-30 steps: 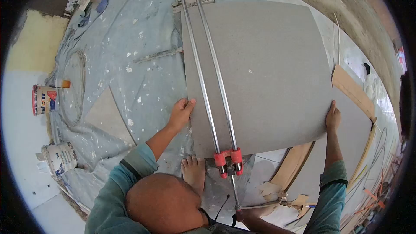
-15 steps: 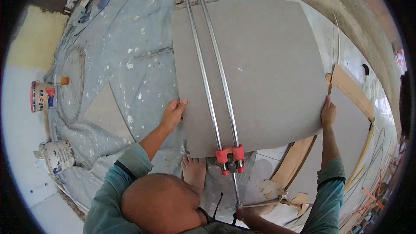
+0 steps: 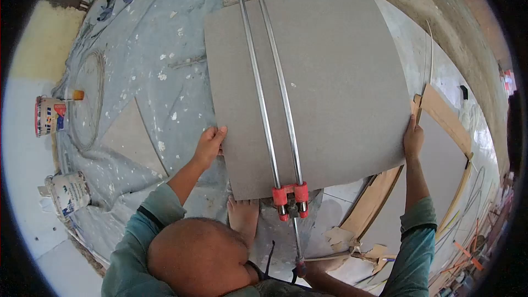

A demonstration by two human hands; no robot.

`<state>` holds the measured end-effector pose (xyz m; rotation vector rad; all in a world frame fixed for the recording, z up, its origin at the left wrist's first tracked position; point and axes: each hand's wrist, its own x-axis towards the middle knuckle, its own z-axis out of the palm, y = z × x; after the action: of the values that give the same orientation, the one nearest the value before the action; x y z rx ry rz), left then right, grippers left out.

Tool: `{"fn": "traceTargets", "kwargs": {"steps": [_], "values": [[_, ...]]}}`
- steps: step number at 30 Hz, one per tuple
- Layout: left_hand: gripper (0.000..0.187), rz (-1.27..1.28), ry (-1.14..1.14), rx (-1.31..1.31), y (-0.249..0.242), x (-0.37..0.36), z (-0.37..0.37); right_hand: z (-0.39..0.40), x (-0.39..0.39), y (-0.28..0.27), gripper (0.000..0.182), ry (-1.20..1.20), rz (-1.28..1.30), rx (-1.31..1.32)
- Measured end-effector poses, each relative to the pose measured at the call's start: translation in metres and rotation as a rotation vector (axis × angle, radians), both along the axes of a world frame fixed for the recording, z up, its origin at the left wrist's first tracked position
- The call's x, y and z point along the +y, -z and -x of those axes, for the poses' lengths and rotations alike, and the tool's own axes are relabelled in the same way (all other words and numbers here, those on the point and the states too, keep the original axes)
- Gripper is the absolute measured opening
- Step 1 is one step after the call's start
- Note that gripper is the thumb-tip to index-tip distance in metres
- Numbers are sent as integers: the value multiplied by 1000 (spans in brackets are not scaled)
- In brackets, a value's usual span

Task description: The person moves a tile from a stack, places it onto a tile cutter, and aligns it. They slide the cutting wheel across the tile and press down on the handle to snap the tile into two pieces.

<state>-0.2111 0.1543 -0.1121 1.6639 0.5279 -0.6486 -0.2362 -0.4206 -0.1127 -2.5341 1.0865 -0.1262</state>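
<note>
A large grey tile (image 3: 341, 88) lies under the twin chrome rails of a manual tile cutter (image 3: 269, 82). My left hand (image 3: 210, 144) grips the tile's left edge, thumb on top and fingers underneath. On the opposite side, my right hand (image 3: 413, 137) is closed on the right edge, its fingers partly hidden. The cutter's red sliding carriage (image 3: 290, 193) sits at the near end of the rails, and its handle points back toward my body. A bare foot (image 3: 243, 214) rests beside the tile's near edge.
A triangular tile offcut (image 3: 135, 137) lies on the plastic sheet (image 3: 159, 38) at left. Two buckets, an upper one (image 3: 49, 115) and a lower one (image 3: 70, 193), stand at the far left. To the right are another large tile (image 3: 434, 170) with cardboard edging (image 3: 448, 118) and loose wires.
Both hands have shifted the tile left beneath the cutter rails, so more of it shows left of the rails. The carriage stays at the near end.
</note>
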Motion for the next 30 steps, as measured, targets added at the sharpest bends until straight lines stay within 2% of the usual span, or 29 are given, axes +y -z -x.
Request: {"fn": "traceTargets", "kwargs": {"steps": [11, 14, 16, 19, 22, 26, 30], "values": [[41, 20, -40, 45, 9, 12, 3, -16, 20, -8, 71, -48, -3, 40], [40, 32, -47, 61, -5, 10, 0, -21, 7, 13, 63, -80, -65, 5], [40, 17, -50, 70, -2, 12, 1, -20, 6, 24, 53, -63, 70, -167], [41, 5, -53, 75, -2, 15, 0, -20, 14, 10, 46, -88, -38, -47], [42, -2, -49, 72, 5, 24, 2, -17, 18, 9, 46, -112, -60, -65], [42, -40, -42, 79, -11, 17, -2, -16, 24, 7, 46, -88, -44, -65], [41, -55, -93, 33, 2, 24, 1, -15, 30, 13, 47, -109, -53, -88]]}}
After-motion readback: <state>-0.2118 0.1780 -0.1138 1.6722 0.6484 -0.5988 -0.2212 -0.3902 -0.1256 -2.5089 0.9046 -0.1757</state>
